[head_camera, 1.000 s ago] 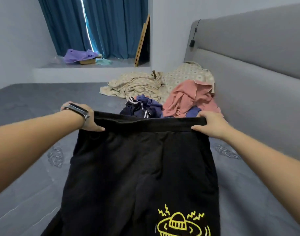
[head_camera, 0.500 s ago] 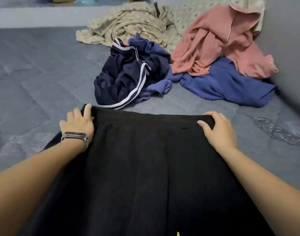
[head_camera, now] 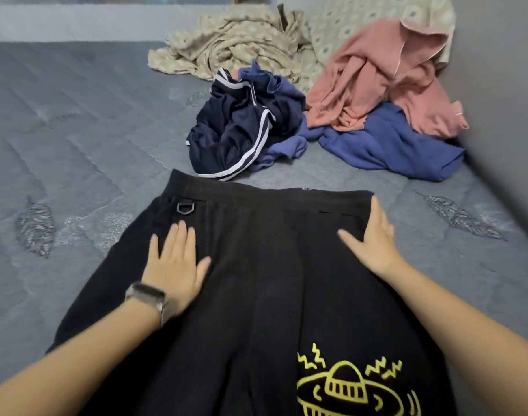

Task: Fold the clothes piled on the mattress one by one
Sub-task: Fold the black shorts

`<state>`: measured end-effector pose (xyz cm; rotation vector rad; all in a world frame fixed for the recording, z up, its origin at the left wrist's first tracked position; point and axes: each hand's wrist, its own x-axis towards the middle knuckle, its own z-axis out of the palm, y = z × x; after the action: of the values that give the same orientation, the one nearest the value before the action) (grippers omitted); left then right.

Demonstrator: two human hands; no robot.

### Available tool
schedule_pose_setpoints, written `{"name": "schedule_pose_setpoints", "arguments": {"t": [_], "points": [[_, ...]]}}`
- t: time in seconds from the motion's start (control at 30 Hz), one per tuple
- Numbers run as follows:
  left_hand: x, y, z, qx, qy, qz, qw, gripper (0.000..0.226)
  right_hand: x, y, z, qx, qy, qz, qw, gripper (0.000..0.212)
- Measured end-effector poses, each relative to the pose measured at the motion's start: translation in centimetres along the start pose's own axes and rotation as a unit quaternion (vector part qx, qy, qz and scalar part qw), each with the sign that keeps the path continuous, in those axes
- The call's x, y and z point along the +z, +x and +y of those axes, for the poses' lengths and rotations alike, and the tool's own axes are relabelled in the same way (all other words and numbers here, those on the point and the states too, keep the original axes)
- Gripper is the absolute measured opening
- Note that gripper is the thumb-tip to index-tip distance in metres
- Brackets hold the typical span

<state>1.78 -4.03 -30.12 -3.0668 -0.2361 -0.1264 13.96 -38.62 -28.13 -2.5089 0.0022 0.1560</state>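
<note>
now both hands, left (head_camera: 174, 265) and right (head_camera: 373, 240), lie flat, fingers spread, on the black shorts (head_camera: 256, 295).

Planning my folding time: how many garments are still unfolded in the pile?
4 visible: beige patterned one farthest, pink hoodie at right, blue top beneath it, navy striped shorts nearest. More may be hidden underneath.

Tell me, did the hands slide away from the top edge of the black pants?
Yes. The left hand and right hand gripped the waistband before; now both lie flat lower down the black pants, nearer the person.
</note>
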Motion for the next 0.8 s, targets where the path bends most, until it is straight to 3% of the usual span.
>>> {"name": "schedule_pose_setpoints", "arguments": {"t": [0.07, 0.13, 0.2, 0.37, 0.5, 0.67, 0.73, 0.8], "points": [[-0.2, -5.7, 0.7, 0.026, -0.013, -0.022, 0.999, 0.08, -0.3, -4.1, 0.5, -0.01, -0.052, -0.053, 0.997, 0.083], [-0.8, -10.0, 1.5, 0.031, -0.02, -0.047, 0.998, 0.081, -0.3, -8.9, 1.3, -0.058, -0.166, -0.055, 0.983, 0.067], [-1.3, -13.3, 2.2, 0.029, -0.03, -0.081, 0.996, 0.078, 0.3, -13.8, 2.2, -0.084, -0.224, -0.052, 0.97, 0.073], [-3.2, -20.0, 2.5, 0.037, -0.105, -0.115, 0.987, 0.064, -0.6, -22.1, 1.9, -0.01, -0.236, -0.092, 0.967, 0.059], [-5.3, -25.0, 2.4, 0.044, -0.167, -0.133, 0.976, 0.077, -2.8, -27.8, 1.5, 0.08, -0.164, -0.167, 0.969, 0.072], [-7.6, -28.3, 2.2, 0.066, -0.178, -0.202, 0.961, 0.094, -4.0, -34.2, 1.0, 0.086, -0.099, -0.284, 0.95, 0.11], [-7.6, -29.0, 2.1, 0.072, -0.153, -0.18, 0.969, 0.087, -3.0, -35.9, 0.1, 0.076, -0.14, -0.307, 0.938, 0.116], [-7.3, -29.4, 2.2, 0.045, -0.156, -0.131, 0.978, 0.076, -1.0, -37.1, -0.1, 0.07, -0.204, -0.276, 0.937, 0.113]]}}
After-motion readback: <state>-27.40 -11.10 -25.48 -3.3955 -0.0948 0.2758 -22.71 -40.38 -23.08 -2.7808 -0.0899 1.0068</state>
